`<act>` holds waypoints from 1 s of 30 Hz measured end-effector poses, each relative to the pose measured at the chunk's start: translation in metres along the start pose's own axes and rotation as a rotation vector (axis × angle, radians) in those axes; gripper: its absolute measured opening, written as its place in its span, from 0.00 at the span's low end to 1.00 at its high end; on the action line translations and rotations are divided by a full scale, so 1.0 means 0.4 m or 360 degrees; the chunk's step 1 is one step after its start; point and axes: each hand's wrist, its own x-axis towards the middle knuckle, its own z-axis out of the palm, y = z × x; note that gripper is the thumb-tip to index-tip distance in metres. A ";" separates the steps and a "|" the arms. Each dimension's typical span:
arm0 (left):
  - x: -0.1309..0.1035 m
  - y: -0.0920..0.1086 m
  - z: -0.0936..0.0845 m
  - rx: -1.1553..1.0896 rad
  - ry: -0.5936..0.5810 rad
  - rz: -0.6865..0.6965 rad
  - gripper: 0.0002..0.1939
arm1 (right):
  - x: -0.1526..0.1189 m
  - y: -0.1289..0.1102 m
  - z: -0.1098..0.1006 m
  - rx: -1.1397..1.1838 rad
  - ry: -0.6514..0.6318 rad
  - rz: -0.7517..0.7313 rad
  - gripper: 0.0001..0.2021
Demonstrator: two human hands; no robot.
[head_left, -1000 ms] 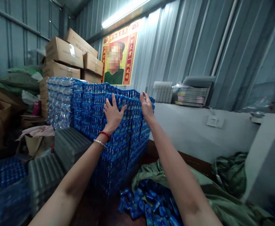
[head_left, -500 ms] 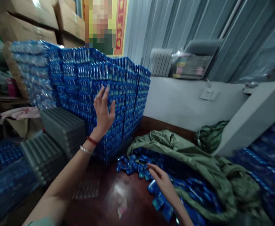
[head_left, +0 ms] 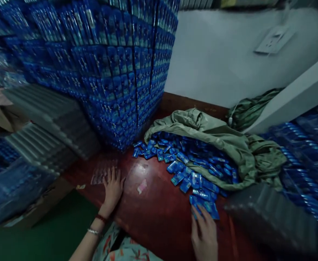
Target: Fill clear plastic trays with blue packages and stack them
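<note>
My left grip (head_left: 113, 189) spreads wide at a clear tray (head_left: 97, 173) on the red tabletop (head_left: 153, 215); my right grip (head_left: 204, 229) meets blue packs (head_left: 212, 207), whether holding, I can't tell.

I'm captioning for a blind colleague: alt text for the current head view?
A person's right hand touches loose blue packets at the mouth of a green sack on a red surface, while the left hand is over a transparent tray. Behind rises a tall stack of blue packs.

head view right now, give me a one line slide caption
Left hand spread at a clear tray, right hand at blue packs beside an open green sack.
</note>
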 end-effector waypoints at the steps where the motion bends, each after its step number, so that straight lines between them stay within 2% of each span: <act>1: -0.023 0.002 -0.006 0.0009 -0.0084 0.0094 0.22 | 0.015 -0.003 -0.006 -0.0015 0.0052 0.0021 0.16; 3: -0.083 0.028 -0.016 -0.0024 -0.0256 0.0344 0.21 | 0.053 -0.006 -0.013 -0.0016 0.0114 0.0035 0.16; 5: -0.155 0.077 -0.024 -0.0104 -0.0447 0.0653 0.22 | 0.092 -0.004 -0.007 -0.0002 0.0130 0.0003 0.16; 8: -0.238 0.156 -0.035 -0.0262 -0.0747 0.1108 0.31 | 0.146 0.015 0.029 -0.0065 0.0070 -0.0004 0.16; 10: -0.257 0.198 -0.041 -0.0382 -0.0902 0.1333 0.36 | 0.183 0.032 0.066 -0.0199 -0.0034 0.0044 0.19; 12: -0.249 0.229 -0.045 -0.0461 -0.1000 0.1444 0.36 | 0.221 0.046 0.108 -0.0397 -0.0201 0.0116 0.22; 14: -0.228 0.250 -0.054 -0.0485 -0.1058 0.1460 0.34 | 0.259 0.049 0.148 -0.0582 -0.0396 0.0150 0.25; 16: -0.203 0.260 -0.068 -0.0523 -0.1086 0.1465 0.32 | 0.288 0.043 0.181 -0.0679 -0.0564 0.0066 0.25; 20: -0.142 0.248 -0.093 -0.0553 -0.0961 0.1363 0.27 | 0.308 0.026 0.210 -0.0625 -0.0726 -0.0214 0.23; 23: -0.091 0.212 -0.084 -0.0418 -0.0883 0.1251 0.24 | 0.300 0.033 0.202 -0.0492 -0.0785 -0.0266 0.21; 25: -0.069 0.184 -0.070 -0.0309 -0.0938 0.1168 0.24 | 0.293 0.044 0.188 -0.0400 -0.0784 -0.0217 0.17; 28: -0.067 0.153 -0.063 -0.0286 -0.1034 0.0869 0.23 | 0.286 0.051 0.163 -0.0341 -0.0746 -0.0098 0.16; 30: -0.079 0.142 -0.075 -0.0459 -0.1047 0.0695 0.23 | 0.285 0.043 0.146 -0.0346 -0.0788 -0.0067 0.19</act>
